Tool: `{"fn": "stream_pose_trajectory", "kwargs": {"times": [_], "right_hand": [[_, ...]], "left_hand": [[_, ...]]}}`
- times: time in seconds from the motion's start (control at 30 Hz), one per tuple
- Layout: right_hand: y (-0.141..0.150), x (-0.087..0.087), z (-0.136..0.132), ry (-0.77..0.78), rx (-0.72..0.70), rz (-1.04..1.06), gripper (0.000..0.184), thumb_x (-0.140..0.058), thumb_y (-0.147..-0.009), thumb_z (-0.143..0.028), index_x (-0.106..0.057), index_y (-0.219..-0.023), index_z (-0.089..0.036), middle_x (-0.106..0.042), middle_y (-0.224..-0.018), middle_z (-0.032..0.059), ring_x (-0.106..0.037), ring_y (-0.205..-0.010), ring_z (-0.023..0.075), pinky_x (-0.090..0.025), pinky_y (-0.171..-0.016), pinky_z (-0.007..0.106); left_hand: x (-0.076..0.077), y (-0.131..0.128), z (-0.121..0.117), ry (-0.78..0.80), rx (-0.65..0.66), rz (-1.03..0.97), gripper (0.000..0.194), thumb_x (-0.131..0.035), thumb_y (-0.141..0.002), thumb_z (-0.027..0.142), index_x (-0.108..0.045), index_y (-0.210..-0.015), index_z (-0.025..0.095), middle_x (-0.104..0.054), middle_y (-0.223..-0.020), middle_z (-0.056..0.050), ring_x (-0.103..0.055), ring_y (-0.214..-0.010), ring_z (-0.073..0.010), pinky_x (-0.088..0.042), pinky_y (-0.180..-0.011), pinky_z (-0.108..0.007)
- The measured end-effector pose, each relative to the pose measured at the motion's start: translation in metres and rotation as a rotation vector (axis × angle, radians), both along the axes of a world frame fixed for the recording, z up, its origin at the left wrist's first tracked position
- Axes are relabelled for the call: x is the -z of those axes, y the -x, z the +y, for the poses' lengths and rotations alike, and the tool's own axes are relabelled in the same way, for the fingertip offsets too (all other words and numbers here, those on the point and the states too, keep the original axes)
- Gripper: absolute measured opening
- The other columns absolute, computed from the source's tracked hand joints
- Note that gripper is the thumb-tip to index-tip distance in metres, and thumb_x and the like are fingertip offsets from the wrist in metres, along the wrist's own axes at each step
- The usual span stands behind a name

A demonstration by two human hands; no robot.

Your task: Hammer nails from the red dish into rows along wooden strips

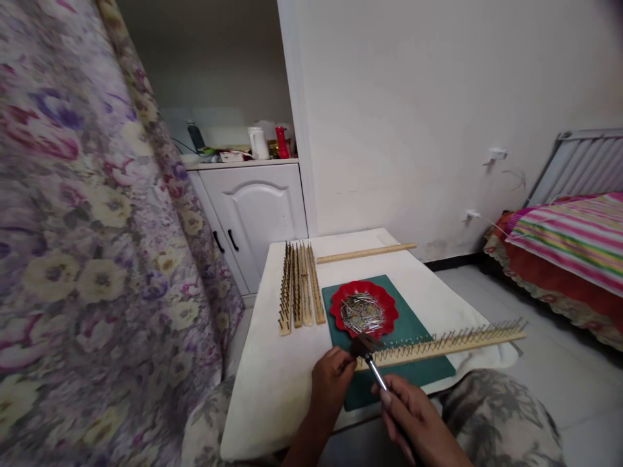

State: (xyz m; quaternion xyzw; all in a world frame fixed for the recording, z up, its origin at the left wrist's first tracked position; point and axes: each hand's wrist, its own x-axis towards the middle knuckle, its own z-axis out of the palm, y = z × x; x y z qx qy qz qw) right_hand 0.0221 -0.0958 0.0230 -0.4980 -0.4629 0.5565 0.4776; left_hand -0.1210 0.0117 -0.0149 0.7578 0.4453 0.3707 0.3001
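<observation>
Wooden strip (438, 350) laid on mat (411, 318), apparently nearly fully studded w/ nails (467, 335). Hammer (375, 372) clamped in fingers of R hand (413, 413); fingers of L hand (331, 383) bent at strip's L end, closure can't be told (tips hidden). Approx. four studded strips (318, 306) done; rear strip (367, 252) seemingly un-nailed.

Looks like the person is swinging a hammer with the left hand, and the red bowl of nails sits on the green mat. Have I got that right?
Not quite: the head view shows the hammer in the right hand. The red bowl of nails does sit on the green mat.
</observation>
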Motion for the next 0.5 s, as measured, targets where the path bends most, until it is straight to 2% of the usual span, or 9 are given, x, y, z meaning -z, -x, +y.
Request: {"fn": "stream_pose_trajectory", "kwargs": {"times": [0.13, 0.27, 0.37, 0.5], "right_hand": [[0.001, 0.003, 0.002, 0.030, -0.024, -0.003, 0.041, -0.047, -0.082, -0.060, -0.048, -0.084, -0.019, -0.047, -0.045, -0.0115, -0.026, -0.027, 0.0027, -0.016, -0.028, 0.014], [-0.007, 0.010, -0.002, 0.016, -0.047, 0.061, 0.042, -0.047, -0.082, -0.061, -0.048, -0.087, -0.019, -0.046, -0.044, -0.0112, -0.026, -0.028, 0.0034, -0.015, -0.031, 0.016], [-0.014, 0.026, -0.009, 0.033, -0.105, 0.092, 0.045, -0.049, -0.078, -0.064, -0.049, -0.083, -0.019, -0.042, -0.041, -0.0115, -0.023, -0.030, 0.0038, -0.013, -0.034, 0.018], [-0.015, 0.055, -0.017, 0.087, -0.081, 0.096, 0.053, -0.053, -0.069, -0.072, -0.051, -0.075, -0.020, -0.040, -0.045, -0.0101, -0.024, -0.037, 0.0050, -0.013, -0.039, 0.019]], "left_hand": [[0.002, 0.000, 0.001, -0.013, -0.010, 0.005, 0.019, -0.052, -0.076, 0.019, -0.054, -0.058, 0.017, -0.049, -0.062, 0.002, -0.049, -0.062, -0.0115, -0.034, -0.056, -0.020], [-0.002, 0.000, -0.001, -0.010, 0.005, 0.001, 0.016, -0.050, -0.075, 0.015, -0.059, -0.063, 0.018, -0.052, -0.065, 0.001, -0.051, -0.065, -0.0122, -0.036, -0.058, -0.020], [-0.006, 0.003, -0.003, -0.004, 0.034, 0.002, 0.016, -0.050, -0.074, 0.014, -0.064, -0.070, 0.019, -0.056, -0.069, -0.001, -0.054, -0.068, -0.0136, -0.039, -0.061, -0.022], [-0.009, 0.009, -0.004, -0.048, 0.042, 0.041, 0.013, -0.052, -0.077, 0.018, -0.065, -0.074, 0.019, -0.060, -0.075, -0.003, -0.056, -0.074, -0.0156, -0.042, -0.066, -0.024]]}}
